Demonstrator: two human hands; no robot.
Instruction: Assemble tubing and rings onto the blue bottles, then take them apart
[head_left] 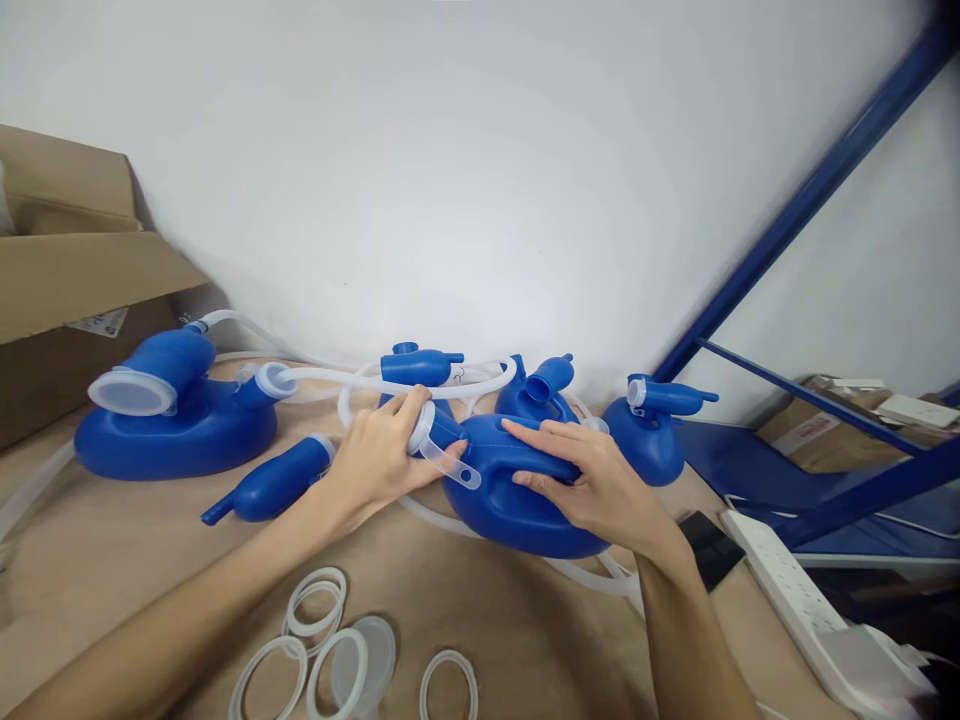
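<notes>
A blue plastic urinal bottle (pixel 525 530) lies tilted over the table, its neck pointing left. My left hand (pixel 379 450) is closed around the translucent white cap (pixel 421 430) at the neck; the cap's strap with a hole (pixel 461 472) hangs below the thumb. On the bottle's handle, my right hand (pixel 600 475) grips with the thumb underneath and the fingers over the top. Just left of my left hand lies a loose blue funnel piece (pixel 277 482) with a narrow spout. A white hose (pixel 390 382) passes behind both hands.
Another blue urinal bottle (pixel 172 440) stands at left before a cardboard box (pixel 67 280). More blue bottles (pixel 645 440) stand along the wall. White rings (pixel 448 685) and a translucent disc (pixel 375 655) lie in front. At right are a phone (pixel 711 548), a power strip (pixel 784 590) and a blue rack (pixel 810 200).
</notes>
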